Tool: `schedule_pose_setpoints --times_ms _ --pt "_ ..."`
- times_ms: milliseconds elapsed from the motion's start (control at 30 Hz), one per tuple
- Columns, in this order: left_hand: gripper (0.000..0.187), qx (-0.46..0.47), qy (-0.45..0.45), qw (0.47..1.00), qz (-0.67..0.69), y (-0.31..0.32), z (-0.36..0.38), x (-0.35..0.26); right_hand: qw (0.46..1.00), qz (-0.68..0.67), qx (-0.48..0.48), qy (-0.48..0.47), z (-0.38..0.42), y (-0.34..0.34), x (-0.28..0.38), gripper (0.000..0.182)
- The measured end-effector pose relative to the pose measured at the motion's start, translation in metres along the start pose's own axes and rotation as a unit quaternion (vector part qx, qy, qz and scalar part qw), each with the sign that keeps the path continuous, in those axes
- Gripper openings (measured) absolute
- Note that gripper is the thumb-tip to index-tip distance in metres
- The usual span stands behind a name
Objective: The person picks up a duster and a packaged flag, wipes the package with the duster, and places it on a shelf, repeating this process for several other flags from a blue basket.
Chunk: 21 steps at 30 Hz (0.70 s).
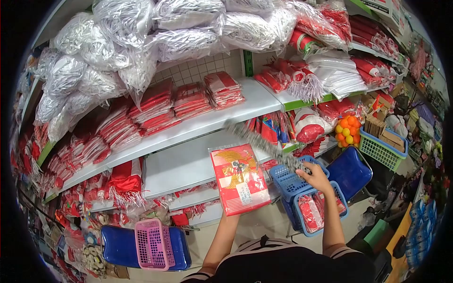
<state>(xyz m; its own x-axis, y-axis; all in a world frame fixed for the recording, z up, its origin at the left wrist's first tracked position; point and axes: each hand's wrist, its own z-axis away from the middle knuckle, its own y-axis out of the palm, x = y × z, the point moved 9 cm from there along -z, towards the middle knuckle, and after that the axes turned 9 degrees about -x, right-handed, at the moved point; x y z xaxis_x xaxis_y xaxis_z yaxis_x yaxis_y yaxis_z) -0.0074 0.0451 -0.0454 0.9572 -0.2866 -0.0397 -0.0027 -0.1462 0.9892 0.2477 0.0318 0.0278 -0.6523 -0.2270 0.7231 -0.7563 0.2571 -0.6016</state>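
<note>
My left hand (230,216) holds a flat red and white plastic-wrapped packet (239,179) from below, in front of the shelves; most of its fingers are hidden behind the packet. The packet carries a gold design and a small white label. In my right hand (315,178) is the end of a long grey, fluffy duster (269,148), closed around it. The duster points up and left, over the packet's upper right side, and its far end is blurred. Below my right hand, a blue basket (343,188) holds similar red and white packets.
Stacks of red packets (191,100) line the shelf (257,101). Bags of white strips (188,42) hang above. A pink basket (153,245) sits on a blue stool (115,245) at lower left. Another blue stool (350,170) and a green basket (380,152) are at right.
</note>
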Motion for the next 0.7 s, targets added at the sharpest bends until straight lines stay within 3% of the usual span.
schedule_pose_setpoints --times_ms 33,133,200,233,300,333,433,533,633,700 --pt "0.061 0.001 0.003 1.0 0.006 0.001 0.003 0.001 0.998 0.034 -0.043 0.028 0.0 0.004 -0.013 0.042" --pt "0.061 -0.082 0.016 0.993 -0.081 -0.008 0.005 0.013 0.968 -0.137 -0.018 0.211 0.021 0.045 0.003 0.041" --pt "0.062 -0.14 0.043 0.97 -0.195 -0.027 0.008 0.022 0.946 -0.299 -0.035 0.124 0.031 0.085 0.026 0.039" --pt "0.062 0.047 -0.045 0.994 -0.092 -0.003 0.016 0.044 0.931 -0.34 -0.007 0.13 0.039 0.102 0.04 0.038" --pt "0.061 0.033 0.009 0.978 -0.206 0.009 0.008 0.062 0.928 -0.35 0.027 0.122 0.046 0.114 0.064 0.037" --pt "0.059 -0.144 0.115 0.893 -0.411 0.027 0.017 0.047 0.941 -0.318 0.033 0.109 0.047 0.114 0.072 0.037" --pt "0.06 -0.089 0.057 0.888 -0.448 0.017 0.015 0.038 0.93 -0.344 0.016 0.129 0.043 0.111 0.061 0.038" --pt "0.057 -0.176 0.115 0.812 -0.544 0.013 0.02 -0.005 0.863 -0.466 -0.008 0.192 0.038 0.101 0.044 0.049" --pt "0.061 -0.134 0.102 0.901 -0.399 0.012 0.012 -0.018 0.743 -0.608 0.029 0.28 0.044 0.099 0.048 0.067" --pt "0.062 -0.178 -0.004 0.935 -0.307 -0.02 0.018 0.001 0.748 -0.599 0.042 0.282 0.046 0.102 0.047 0.067"
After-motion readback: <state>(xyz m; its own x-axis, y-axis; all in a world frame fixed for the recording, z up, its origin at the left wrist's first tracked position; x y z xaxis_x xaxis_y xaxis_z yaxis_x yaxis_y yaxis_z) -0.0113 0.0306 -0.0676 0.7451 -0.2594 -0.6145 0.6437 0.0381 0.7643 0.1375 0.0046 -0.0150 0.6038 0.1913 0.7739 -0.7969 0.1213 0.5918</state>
